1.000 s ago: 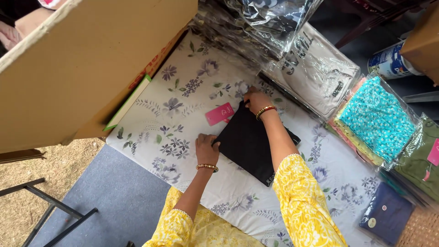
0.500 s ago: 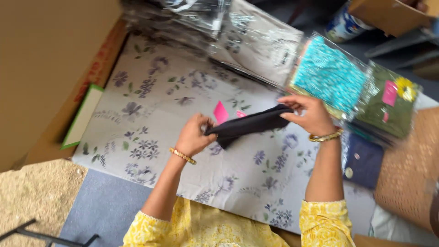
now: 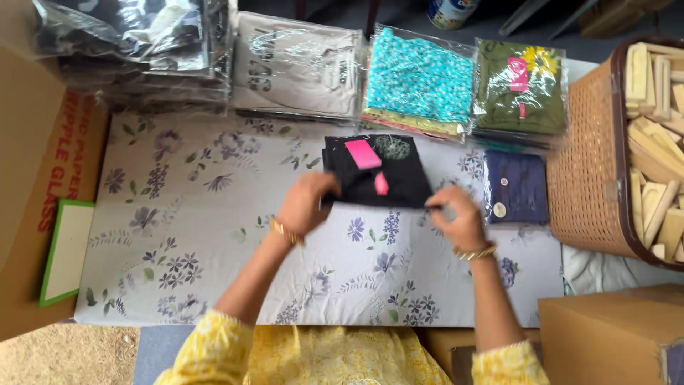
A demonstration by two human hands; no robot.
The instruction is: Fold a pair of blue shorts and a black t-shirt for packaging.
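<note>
At the far left a large cardboard box stands open beside the tabletop, which is covered with a white cloth printed with purple flowers. A green-edged white card lies against the box.

My left hand rests at the lower left corner of the folded black garment. Its fingers are curled and pinch the cloth edge, as far as I can see. The garment lies flat just in front of both hands, away from my body, and its long axis runs left to right. A pink tag and a smaller pink label lie on top of it.

My right hand is at the lower right corner, with its fingers bent down on the edge; whether they really grip it I cannot tell. Both hands are about equally near.

Behind it lie packed clothes: a beige pack, a turquoise pack and an olive pack. A navy pack lies just right of the garment, then a woven basket holding wooden blocks.
</note>
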